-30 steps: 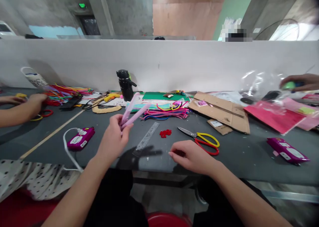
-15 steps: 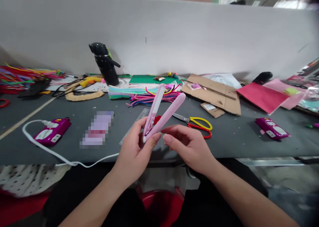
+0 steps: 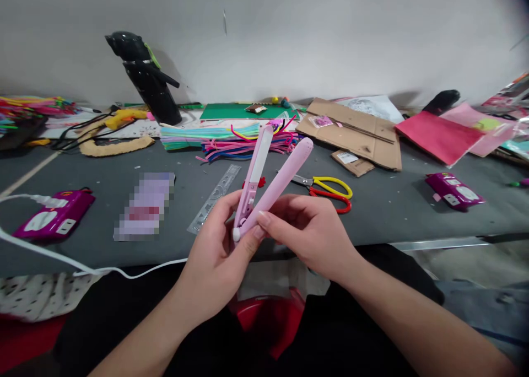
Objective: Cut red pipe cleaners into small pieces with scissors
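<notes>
A small pink hair straightener [image 3: 285,173] is held up over the table's front edge, its two arms spread in a V. My left hand [image 3: 225,256] is closed round its hinged end, thumb pressed on the lower arm. My right hand [image 3: 312,231] pinches the side of the right-hand arm between thumb and fingers; some of those fingers are hidden behind it. From under my left hand a white cord [image 3: 136,272] runs left to a purple power strip [image 3: 58,214]. Behind the straightener lies a small red piece [image 3: 262,182].
Scissors [image 3: 330,192] with yellow and red handles lie right of my hands, a clear ruler [image 3: 215,198] to the left. Pipe cleaner bundles [image 3: 248,145], cardboard [image 3: 351,132] and a black vacuum flask [image 3: 151,85] stand farther back. Another purple power strip [image 3: 454,191] is at right.
My right hand has moved in from beside the straightener and now grips its right arm. The view has tilted down and shifted slightly.
</notes>
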Tool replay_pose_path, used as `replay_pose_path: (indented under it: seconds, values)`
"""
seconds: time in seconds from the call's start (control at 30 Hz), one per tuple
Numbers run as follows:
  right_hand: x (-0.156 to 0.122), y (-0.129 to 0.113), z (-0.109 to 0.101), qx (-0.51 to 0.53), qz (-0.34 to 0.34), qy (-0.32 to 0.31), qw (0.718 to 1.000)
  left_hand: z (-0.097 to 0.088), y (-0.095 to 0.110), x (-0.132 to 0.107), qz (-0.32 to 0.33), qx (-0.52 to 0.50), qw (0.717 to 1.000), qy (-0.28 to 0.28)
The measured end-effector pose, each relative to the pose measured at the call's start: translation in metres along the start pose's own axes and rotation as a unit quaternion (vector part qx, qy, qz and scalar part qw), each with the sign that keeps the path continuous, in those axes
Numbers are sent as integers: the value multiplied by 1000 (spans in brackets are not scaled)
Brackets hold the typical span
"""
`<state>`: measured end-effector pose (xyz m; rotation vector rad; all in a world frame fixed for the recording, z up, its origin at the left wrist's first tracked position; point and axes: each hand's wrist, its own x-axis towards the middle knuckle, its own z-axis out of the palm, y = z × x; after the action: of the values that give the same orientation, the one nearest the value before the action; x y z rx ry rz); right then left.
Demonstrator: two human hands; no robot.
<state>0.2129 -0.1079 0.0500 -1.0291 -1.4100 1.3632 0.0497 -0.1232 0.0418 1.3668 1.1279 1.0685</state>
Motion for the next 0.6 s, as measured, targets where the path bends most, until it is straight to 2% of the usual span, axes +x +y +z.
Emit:
replay_pose_path:
  seconds: [0.1, 0.27, 0.33, 0.4, 0.5, 0.6]
  values:
    - [0, -1, 0, 24, 7, -13, 1000, -1, -1, 0, -5, -32, 999, -11]
    - [-1, -3, 0, 19, 1, -26, 999, -4, -2, 3, -24, -70, 997, 4]
    - [-2, -3, -1, -16, -12, -17, 1000, -9, -1, 5, -23, -41, 999, -2]
    - [-2, -3, -2, -62, -28, -15, 998, -18, 2, 7, -20, 6, 999, -35]
    - [-3, -4, -4, -114, -45, -48, 991, -33, 6, 10, -15, 71, 992, -102]
    - [-2, -2, -3, -141, -55, -74, 986, -43, 9, 12, 4, 159, 980, -115]
